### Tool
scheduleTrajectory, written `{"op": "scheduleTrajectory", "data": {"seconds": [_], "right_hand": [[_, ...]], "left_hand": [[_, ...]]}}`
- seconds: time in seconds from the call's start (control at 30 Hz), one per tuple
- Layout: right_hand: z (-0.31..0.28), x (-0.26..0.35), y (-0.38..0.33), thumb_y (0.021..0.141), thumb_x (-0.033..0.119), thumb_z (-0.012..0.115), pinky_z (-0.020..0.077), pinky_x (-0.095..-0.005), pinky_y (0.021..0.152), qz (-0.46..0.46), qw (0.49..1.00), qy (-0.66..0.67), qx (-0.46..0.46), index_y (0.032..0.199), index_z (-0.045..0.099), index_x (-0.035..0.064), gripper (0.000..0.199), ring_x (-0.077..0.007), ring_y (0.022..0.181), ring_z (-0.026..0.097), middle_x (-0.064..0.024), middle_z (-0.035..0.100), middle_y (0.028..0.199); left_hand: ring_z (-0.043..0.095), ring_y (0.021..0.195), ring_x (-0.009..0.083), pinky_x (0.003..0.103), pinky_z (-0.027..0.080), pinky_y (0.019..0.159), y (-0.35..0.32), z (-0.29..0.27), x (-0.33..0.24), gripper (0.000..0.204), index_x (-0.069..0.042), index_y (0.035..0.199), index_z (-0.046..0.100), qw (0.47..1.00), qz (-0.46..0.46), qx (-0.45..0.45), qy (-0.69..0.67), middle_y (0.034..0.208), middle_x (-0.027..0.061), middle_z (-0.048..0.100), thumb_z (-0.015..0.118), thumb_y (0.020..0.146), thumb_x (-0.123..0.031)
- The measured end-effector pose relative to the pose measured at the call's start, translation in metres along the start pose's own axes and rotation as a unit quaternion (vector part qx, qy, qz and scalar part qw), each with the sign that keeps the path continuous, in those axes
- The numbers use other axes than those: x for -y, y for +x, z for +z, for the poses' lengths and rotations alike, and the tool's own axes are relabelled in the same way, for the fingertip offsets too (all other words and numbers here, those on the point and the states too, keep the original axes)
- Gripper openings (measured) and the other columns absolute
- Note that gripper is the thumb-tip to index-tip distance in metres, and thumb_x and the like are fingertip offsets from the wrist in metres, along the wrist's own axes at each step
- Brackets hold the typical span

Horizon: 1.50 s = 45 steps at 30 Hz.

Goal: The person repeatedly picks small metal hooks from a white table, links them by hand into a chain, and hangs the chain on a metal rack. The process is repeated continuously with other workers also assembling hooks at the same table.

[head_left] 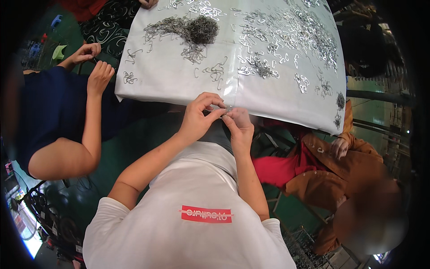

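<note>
My left hand [198, 115] and my right hand [240, 127] meet at the table's near edge, fingertips pinched together. Between them is a small shiny metal piece [228, 109], mostly covered by the fingers; its exact shape is hidden. Just beyond, a loose group of bent wire pieces [216, 71] lies on the white-covered table [154, 85]. Farther back rises a dark heap of thin bent wire pieces [202, 30]. To the right, many flat, shiny hook-shaped metal pieces [301, 83] are spread about, with a small wire pile [262, 68] among them.
A co-worker in dark blue sits at left, both hands [99, 74] raised beside the table corner. At right sits another person in a brown jacket [338, 172]. Small wire clusters [340, 101] lie near the right edge. A hand [148, 3] shows at the far left corner.
</note>
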State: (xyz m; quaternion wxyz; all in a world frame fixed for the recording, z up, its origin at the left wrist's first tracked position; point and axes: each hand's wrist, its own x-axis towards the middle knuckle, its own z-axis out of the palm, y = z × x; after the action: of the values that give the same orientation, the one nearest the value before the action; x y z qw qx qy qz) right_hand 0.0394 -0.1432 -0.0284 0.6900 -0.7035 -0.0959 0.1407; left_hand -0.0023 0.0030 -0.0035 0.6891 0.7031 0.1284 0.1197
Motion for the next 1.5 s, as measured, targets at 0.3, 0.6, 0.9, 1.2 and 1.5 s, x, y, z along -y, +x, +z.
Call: {"op": "scheduleTrajectory", "data": {"seconds": [0.3,0.6,0.9,1.2,1.5], "right_hand": [[-0.023,-0.001,0.047,0.085,0.009,0.069,0.0473,-0.0249,0.072,0.067,0.984,-0.063,0.153,0.101,0.066,-0.0014,0.019,-0.0111,0.086,0.059,-0.0059,0.066,0.092],[0.066,-0.048,0.218,0.082,0.019,0.07,0.05,-0.0361,0.074,-0.112,0.868,-0.4,0.273,0.092,0.072,0.0126,0.011,-0.0264,0.084,0.065,-0.0074,0.065,0.093],[0.142,-0.072,0.212,0.08,0.023,0.07,0.0503,-0.0453,0.074,-0.143,0.739,-0.602,0.268,0.086,0.068,0.0045,0.019,-0.031,0.085,0.065,-0.0116,0.065,0.096],[0.096,-0.059,0.197,0.085,0.011,0.064,0.0495,-0.0418,0.069,-0.119,0.912,-0.353,0.174,0.09,0.06,0.0043,0.009,-0.033,0.076,0.063,-0.0122,0.063,0.093],[0.022,0.015,0.08,0.088,0.005,0.065,0.0464,-0.0236,0.055,0.12,0.988,0.05,0.081,0.096,0.062,-0.002,0.011,-0.0128,0.069,0.062,-0.0068,0.065,0.083]], "left_hand": [[0.061,0.095,0.0194,0.03,0.049,0.083,-0.011,-0.012,0.004,0.012,-0.003,0.091,0.068,0.996,0.056,-0.041,0.052,0.102,0.0068,0.062,0.072,0.079,-0.002],[0.058,0.097,0.0229,0.033,0.047,0.083,-0.009,-0.015,0.008,0.014,-0.004,0.087,0.066,0.99,0.088,-0.076,0.074,0.096,0.0066,0.061,0.074,0.075,-0.001],[0.058,0.097,0.0238,0.033,0.047,0.081,-0.014,-0.017,0.01,0.015,-0.004,0.087,0.066,0.984,0.085,-0.136,0.078,0.095,0.0069,0.061,0.075,0.075,0.0],[0.059,0.093,0.0238,0.033,0.047,0.081,-0.023,-0.024,0.009,0.016,-0.004,0.087,0.065,0.982,0.111,-0.129,0.086,0.094,0.0076,0.062,0.074,0.075,0.001],[0.06,0.09,0.0246,0.033,0.048,0.081,-0.028,-0.025,0.004,0.014,-0.003,0.087,0.066,0.985,0.117,-0.087,0.091,0.089,0.0081,0.065,0.072,0.076,0.001]]}}
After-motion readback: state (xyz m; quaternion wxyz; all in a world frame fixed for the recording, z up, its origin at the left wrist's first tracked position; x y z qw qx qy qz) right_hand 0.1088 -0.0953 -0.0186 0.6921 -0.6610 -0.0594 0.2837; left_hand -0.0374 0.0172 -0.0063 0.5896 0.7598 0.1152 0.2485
